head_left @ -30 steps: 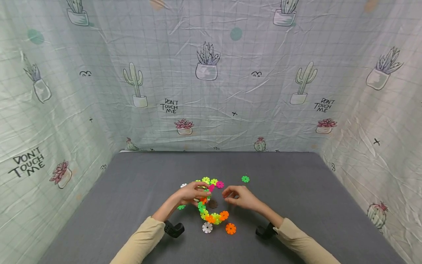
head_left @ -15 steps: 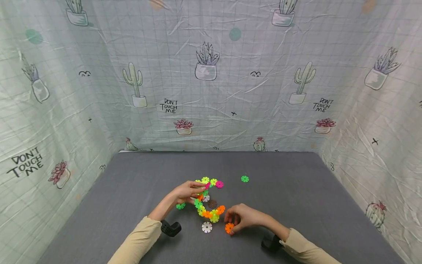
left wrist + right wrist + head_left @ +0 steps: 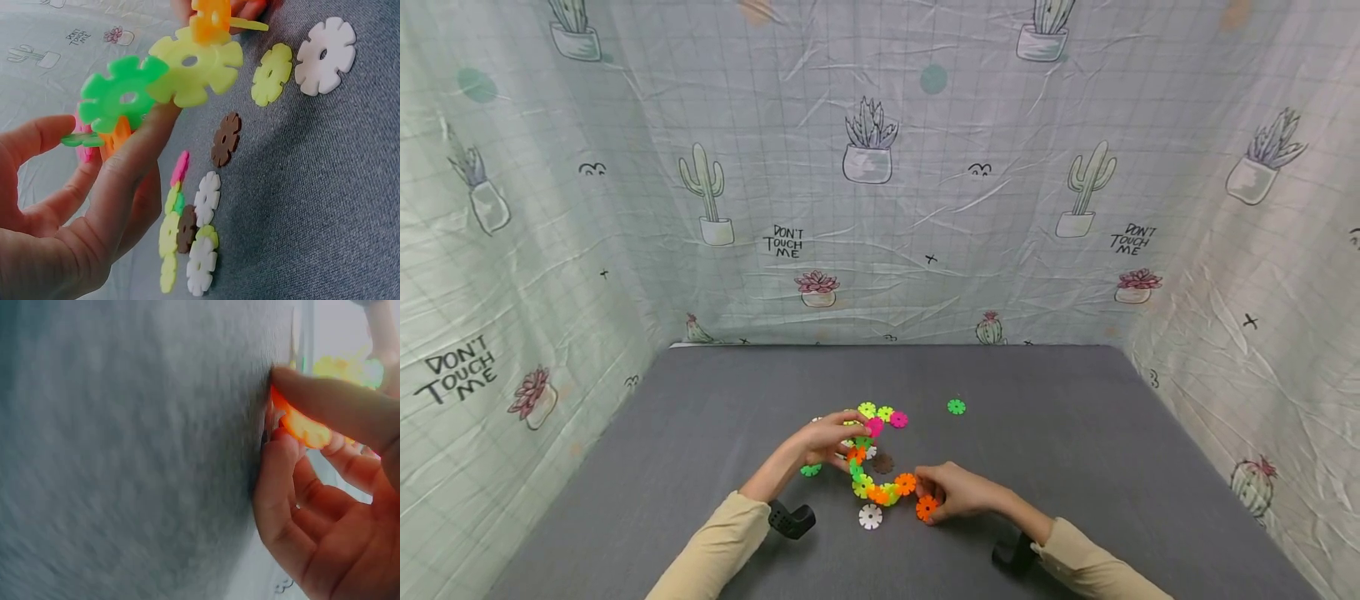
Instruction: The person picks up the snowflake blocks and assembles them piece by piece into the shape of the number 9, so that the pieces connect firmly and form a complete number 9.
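My left hand holds up a curved chain of interlocking plastic snowflake discs in pink, green, orange and yellow. In the left wrist view, its fingers grip the chain near a green disc, with a yellow disc joined on. To the right, my right hand pinches a single orange disc between thumb and fingers. In the right wrist view, this orange disc is partly hidden by the thumb, close to the tabletop. The chain's orange end disc is near the right fingertips.
Loose discs lie around the hands on the grey table: white, brown and green. Behind the left hand are yellow and pink discs. A patterned curtain closes off the back and sides.
My right hand has come from beside the chain toward the table's front, taken the orange disc and shifted it slightly toward the chain's end. The left hand still holds the chain, which has tilted slightly.
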Demonstrator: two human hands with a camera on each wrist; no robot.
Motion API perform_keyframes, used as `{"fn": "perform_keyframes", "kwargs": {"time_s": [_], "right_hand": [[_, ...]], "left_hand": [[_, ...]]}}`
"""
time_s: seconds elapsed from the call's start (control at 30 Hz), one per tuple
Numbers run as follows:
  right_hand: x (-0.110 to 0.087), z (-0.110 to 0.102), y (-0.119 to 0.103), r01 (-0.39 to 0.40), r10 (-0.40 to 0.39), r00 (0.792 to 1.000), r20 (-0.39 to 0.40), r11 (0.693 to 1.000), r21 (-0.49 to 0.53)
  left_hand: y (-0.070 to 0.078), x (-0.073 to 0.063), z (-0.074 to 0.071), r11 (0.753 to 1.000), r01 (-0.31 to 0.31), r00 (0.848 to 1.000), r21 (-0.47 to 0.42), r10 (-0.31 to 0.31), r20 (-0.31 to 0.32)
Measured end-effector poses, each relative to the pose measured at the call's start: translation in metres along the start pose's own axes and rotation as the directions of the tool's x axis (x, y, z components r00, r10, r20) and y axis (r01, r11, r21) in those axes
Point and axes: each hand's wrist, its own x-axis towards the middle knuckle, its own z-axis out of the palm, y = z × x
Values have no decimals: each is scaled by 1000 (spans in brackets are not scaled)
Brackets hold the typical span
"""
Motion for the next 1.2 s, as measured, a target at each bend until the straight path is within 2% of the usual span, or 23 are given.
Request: {"fn": "perform_keyframes", "kwargs": {"time_s": [0.17,0.27,0.47,0.6,0.73,0.87,1.0,1.2], "right_hand": [[4,-5,10,-5,5,995,-96,1000,6],[8,-9,16,-23,20,985,-172,1000,-16],[14,-18,17,-23,20,945,-326,1000,-3],[20,-23,12,15,5,916,-402,999,47],[26,-26,4,38,3,893,-450,996,82],[25,-30,-13,53,19,875,-484,989,135],[23,-37,-32,54,48,869,-493,981,189],[24,-39,-38,76,42,863,-503,974,213]], "left_hand": [[-2,2,2,1000,22,1000,-22,-22,-2],[-4,4,2,999,26,1000,-32,-26,1],[-5,6,1,999,36,999,-38,-35,39],[-3,6,3,998,53,999,-29,-53,14],[-2,6,6,997,66,998,-35,-67,-13],[-2,7,9,996,72,997,-52,-73,-10],[-2,8,11,996,68,998,-55,-68,-8],[-1,8,12,997,55,998,-48,-56,-18]]}}
